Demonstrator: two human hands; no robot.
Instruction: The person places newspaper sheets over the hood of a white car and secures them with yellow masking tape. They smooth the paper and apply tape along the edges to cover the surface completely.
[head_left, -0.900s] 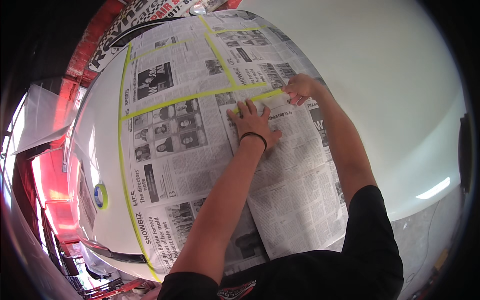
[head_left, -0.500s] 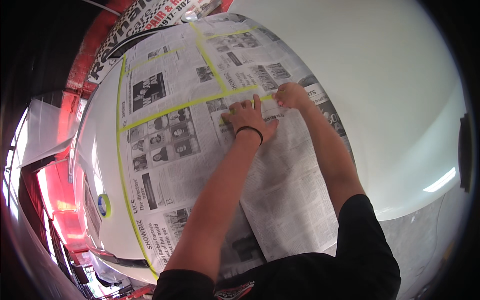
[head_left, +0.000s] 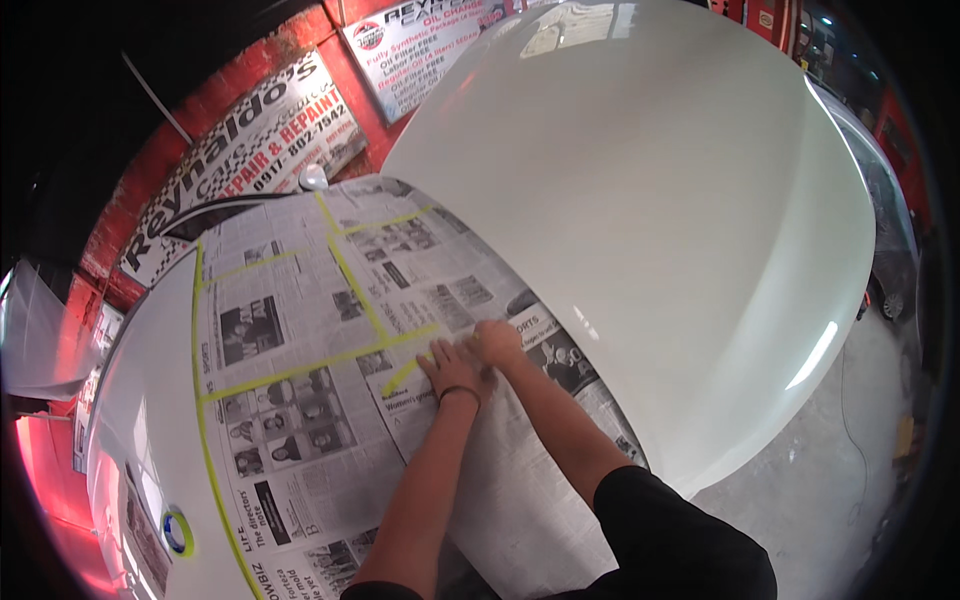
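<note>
My left hand (head_left: pixel 457 372) lies palm down with fingers extended on newspaper sheets (head_left: pixel 370 460) covering a white car panel. A short strip of yellow-green masking tape (head_left: pixel 401 379) slants out beside its fingers. Right beside it, my right hand (head_left: pixel 497 343) is closed and pressed low over the paper; its fingertips and whatever they pinch are hidden. A long seam of the same tape (head_left: pixel 310 368) crosses the sheets and runs up to my hands. Another line of tape (head_left: pixel 210 440) holds the paper's left edge.
A roll of yellow-green tape with a blue core (head_left: pixel 177 532) rests on the white bodywork at lower left. To the right stands a large glossy white hood (head_left: pixel 660 190). Printed signs (head_left: pixel 270 150) hang on the red wall behind. Grey concrete floor (head_left: pixel 800 480) shows at lower right.
The view has shifted, bringing more of the white hood into it. My right hand has come in close to my left. The slanting tape strip now shows more beside my left fingers.
</note>
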